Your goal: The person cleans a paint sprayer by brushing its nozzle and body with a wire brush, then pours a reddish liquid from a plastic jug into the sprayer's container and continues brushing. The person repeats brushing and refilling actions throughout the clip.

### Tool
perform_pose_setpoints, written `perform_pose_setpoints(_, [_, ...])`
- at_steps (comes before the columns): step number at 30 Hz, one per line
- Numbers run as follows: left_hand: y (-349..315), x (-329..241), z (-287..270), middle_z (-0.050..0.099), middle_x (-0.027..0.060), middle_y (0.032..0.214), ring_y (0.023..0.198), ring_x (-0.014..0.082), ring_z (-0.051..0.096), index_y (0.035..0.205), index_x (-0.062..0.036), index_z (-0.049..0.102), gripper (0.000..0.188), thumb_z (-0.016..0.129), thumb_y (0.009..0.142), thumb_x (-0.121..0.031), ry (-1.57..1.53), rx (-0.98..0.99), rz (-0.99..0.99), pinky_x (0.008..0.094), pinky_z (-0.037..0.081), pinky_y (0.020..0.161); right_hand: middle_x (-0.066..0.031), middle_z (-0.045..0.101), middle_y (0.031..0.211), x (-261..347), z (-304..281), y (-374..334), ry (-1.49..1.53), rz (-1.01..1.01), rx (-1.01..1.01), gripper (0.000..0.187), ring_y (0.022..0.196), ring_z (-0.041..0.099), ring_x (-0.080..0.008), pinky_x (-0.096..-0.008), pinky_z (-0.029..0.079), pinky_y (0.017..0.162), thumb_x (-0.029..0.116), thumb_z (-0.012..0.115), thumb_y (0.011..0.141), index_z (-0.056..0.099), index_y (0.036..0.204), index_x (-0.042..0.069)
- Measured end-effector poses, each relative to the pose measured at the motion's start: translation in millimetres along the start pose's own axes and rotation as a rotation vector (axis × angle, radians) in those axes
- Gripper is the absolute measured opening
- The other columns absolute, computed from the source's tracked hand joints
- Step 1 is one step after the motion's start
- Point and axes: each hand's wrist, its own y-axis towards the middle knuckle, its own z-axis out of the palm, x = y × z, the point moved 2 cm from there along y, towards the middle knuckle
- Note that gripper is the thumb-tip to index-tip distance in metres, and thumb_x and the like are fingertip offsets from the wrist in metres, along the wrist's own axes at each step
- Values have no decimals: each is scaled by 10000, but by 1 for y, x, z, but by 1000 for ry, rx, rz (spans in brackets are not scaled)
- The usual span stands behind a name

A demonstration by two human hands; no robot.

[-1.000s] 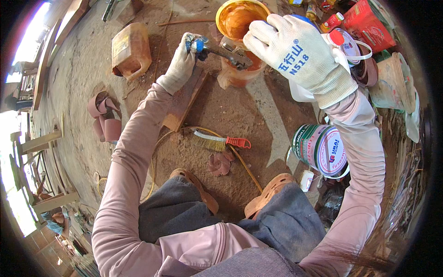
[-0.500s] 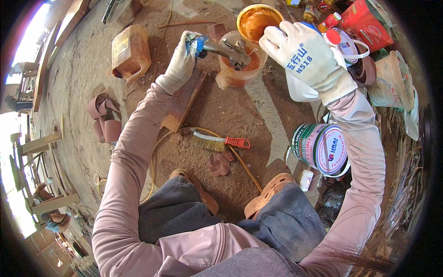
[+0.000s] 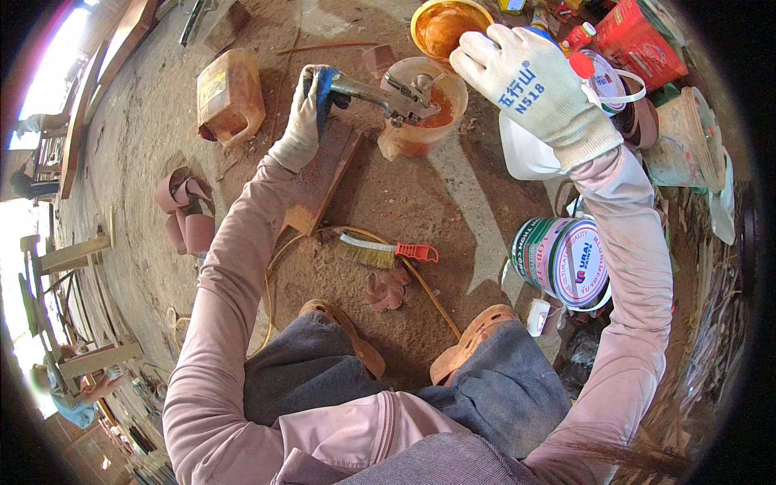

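Note:
My left hand (image 3: 301, 121), in a white glove with a blue palm, is closed around the handle of a metal spray gun (image 3: 388, 99). The gun's knobbed end hangs over a cloudy plastic tub (image 3: 394, 142) with orange-red liquid inside. To the right of the tub, my right hand (image 3: 537, 93) is gloved, back upward and fingers bent. Whatever its palm side grips is hidden. Beneath it shows a white plastic jug (image 3: 527, 153), with a red cap (image 3: 580, 65) close to the wrist side. An orange-stained yellow bowl (image 3: 449, 26) lies just beyond the fingers.
On the dirt floor are a wooden board (image 3: 323, 182), a red-handled wire brush (image 3: 380, 249), a yellow hose (image 3: 271, 283) and sandpaper strips (image 3: 190, 214). A stained jerrycan (image 3: 234, 93) stands far left. Paint tins (image 3: 558, 260) and a red can (image 3: 634, 44) crowd the right.
My left hand has tilted and drawn the spray gun slightly up and left, so its end stands clearer of the liquid. My right hand has shifted a little left.

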Motion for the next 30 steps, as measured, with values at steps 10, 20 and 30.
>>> perform_pose_setpoints(10, [0,12,0,614,53,905,741,145,613,1138,-75,539,240,429,1080,-280,-154,-49,-93,287,503,673,15,601,975,9,-18,0,58,-34,-94,254,856,602,-167,-304,497,676,226,616,822,612,1071,181])
perform_pose_setpoints(20, [6,52,-19,606,61,823,693,171,603,1126,-85,576,292,511,1019,-348,-264,-146,-215,295,492,616,12,559,988,3,-19,-6,32,19,-35,284,928,595,-168,-291,523,765,202,641,763,602,1040,150])
perform_pose_setpoints(30, [8,59,-8,514,1,673,532,154,472,1094,-90,582,252,410,996,-247,-538,-352,-677,303,407,493,21,559,1001,-4,-20,-9,16,10,-14,281,938,603,-160,-295,527,781,197,636,777,602,1054,160])
